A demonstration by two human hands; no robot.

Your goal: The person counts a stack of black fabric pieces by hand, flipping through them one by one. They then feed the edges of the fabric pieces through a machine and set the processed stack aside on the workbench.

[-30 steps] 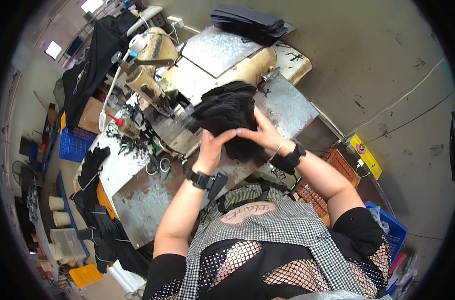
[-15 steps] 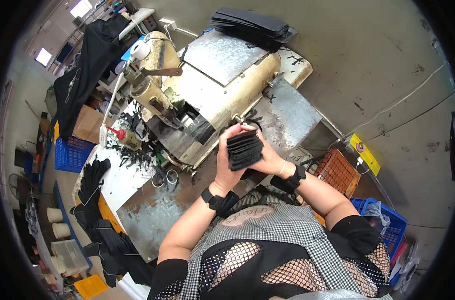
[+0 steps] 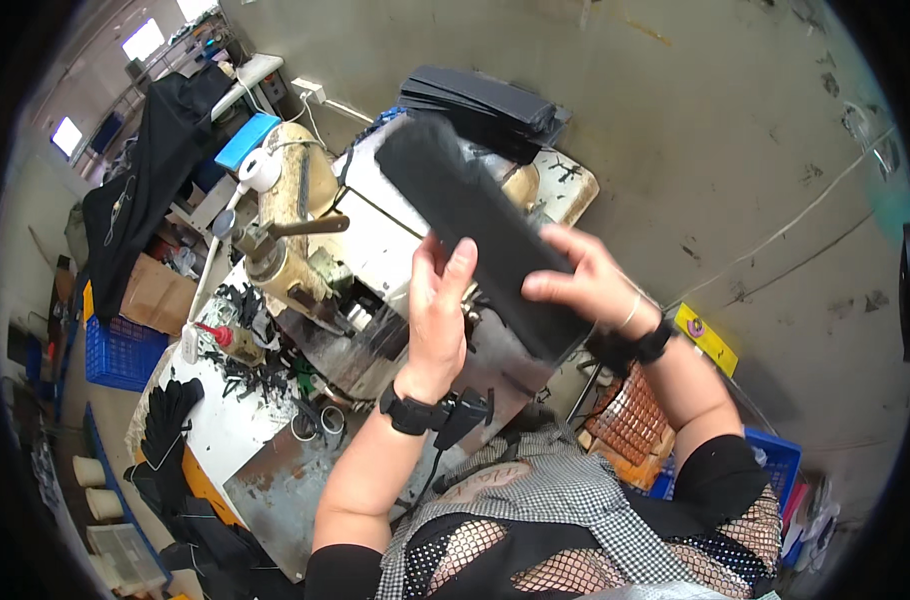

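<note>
A stack of long black strips (image 3: pixel 475 220) is held up at a slant in front of me, its broad face showing. My left hand (image 3: pixel 440 310) supports its left edge, thumb upright against it and the other fingers partly hidden. On the opposite edge, my right hand (image 3: pixel 585 285) grips the stack with the thumb across its face. Behind the stack stands a worn cream machine (image 3: pixel 380 235) with a brown-handled lever (image 3: pixel 310 226). A second pile of black strips (image 3: pixel 480 105) lies on the machine's far end.
Black scraps and a red-capped bottle (image 3: pixel 230 342) lie on the white tabletop (image 3: pixel 220 430). Two metal rings (image 3: pixel 318 424) rest nearby. Black bundles (image 3: pixel 170 410) hang at the table's left edge. A brown woven basket (image 3: pixel 630 425) and blue crate (image 3: pixel 775 455) stand at right.
The stack has turned from end-on to lengthwise, now reaching up and left over the machine. My hands have moved apart, the right one further right. The view has shifted slightly.
</note>
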